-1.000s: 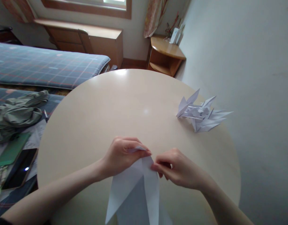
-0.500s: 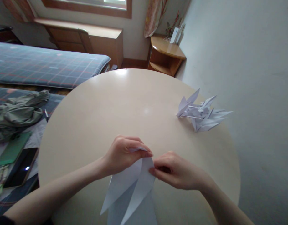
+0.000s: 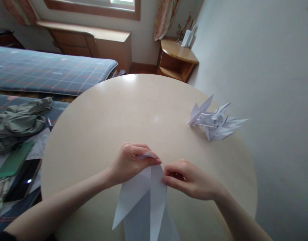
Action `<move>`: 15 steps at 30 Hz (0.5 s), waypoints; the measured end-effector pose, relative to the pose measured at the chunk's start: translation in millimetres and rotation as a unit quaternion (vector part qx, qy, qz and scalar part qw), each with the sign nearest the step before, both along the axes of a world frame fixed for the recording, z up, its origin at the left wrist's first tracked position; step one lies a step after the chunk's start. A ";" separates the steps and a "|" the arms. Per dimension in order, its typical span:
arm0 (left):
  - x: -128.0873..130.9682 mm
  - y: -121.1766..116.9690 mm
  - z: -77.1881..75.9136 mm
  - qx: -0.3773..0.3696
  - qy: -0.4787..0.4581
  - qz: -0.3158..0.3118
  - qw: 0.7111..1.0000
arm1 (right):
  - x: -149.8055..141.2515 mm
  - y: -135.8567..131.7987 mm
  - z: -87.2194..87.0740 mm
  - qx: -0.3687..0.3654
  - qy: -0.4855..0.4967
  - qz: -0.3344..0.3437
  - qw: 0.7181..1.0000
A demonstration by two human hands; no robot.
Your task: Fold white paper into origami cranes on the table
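A sheet of white paper [image 3: 157,197], folded into long pointed flaps, hangs at the near side of the round table. My left hand [image 3: 134,162] pinches its top between thumb and fingers, and a small paper tip shows above the thumb. At the paper's right edge, my right hand [image 3: 187,179] is closed with thumb and forefinger on the crease. The lower end of the paper runs out of the bottom of the view. Farther off on the right lies a cluster of folded white paper pieces [image 3: 215,122] with several sharp points.
The round table [image 3: 134,110] has a pale top, with a white wall [image 3: 256,67] at its right. To the left are a black phone [image 3: 22,179], a green flat case [image 3: 14,160] and a crumpled grey-green garment [image 3: 18,117]. Behind stand a plaid mattress [image 3: 51,72] and a corner shelf [image 3: 179,52].
The folded paper has turned slightly, its lower points swinging to the right. Both hands have risen a little and keep their grip on it.
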State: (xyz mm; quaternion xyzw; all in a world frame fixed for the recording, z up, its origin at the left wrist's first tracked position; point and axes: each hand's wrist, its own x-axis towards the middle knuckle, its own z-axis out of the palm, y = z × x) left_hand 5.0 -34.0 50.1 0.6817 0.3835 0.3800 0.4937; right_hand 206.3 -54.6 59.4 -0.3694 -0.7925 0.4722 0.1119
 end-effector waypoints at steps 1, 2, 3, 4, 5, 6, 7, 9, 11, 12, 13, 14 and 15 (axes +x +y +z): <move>-0.3 1.2 -1.0 -0.009 -0.004 0.008 1.000 | 3.2 0.6 0.2 0.013 0.017 -0.030 0.999; -0.7 2.7 -2.6 -0.022 -0.009 0.018 1.000 | 6.7 1.4 0.4 0.029 0.040 -0.059 0.997; -1.0 4.3 -4.7 -0.039 -0.017 0.029 0.999 | 10.2 2.4 0.5 0.047 0.070 -0.082 0.993; -1.1 5.9 -7.1 -0.059 -0.026 0.042 0.997 | 13.4 3.4 0.5 0.062 0.101 -0.088 0.989; -1.2 7.4 -9.7 -0.081 -0.037 0.055 0.994 | 15.8 4.3 0.3 0.073 0.126 -0.081 0.986; -1.1 8.6 -12.2 -0.103 -0.048 0.069 0.991 | 17.3 5.0 -0.1 0.080 0.142 -0.068 0.984; -0.8 9.4 -14.4 -0.125 -0.058 0.081 0.987 | 17.7 5.5 -0.6 0.082 0.149 -0.051 0.984; 0.0 9.7 -17.5 -0.162 -0.075 0.098 0.979 | 15.5 5.7 -2.2 0.083 0.154 -0.032 0.984; 1.1 8.7 -18.6 -0.184 -0.091 0.104 0.973 | 10.7 4.7 -4.3 0.088 0.166 -0.036 0.982; 1.6 8.0 -18.7 -0.190 -0.100 0.106 0.971 | 8.1 4.1 -5.3 0.092 0.176 -0.044 0.979; 2.0 7.2 -18.5 -0.195 -0.108 0.107 0.969 | 5.6 3.3 -6.2 0.095 0.190 -0.054 0.976; 2.4 6.5 -18.2 -0.199 -0.116 0.109 0.967 | 3.4 2.5 -6.9 0.096 0.205 -0.064 0.972; 2.7 5.9 -17.8 -0.203 -0.123 0.110 0.965 | 1.6 1.8 -7.3 0.096 0.217 -0.072 0.969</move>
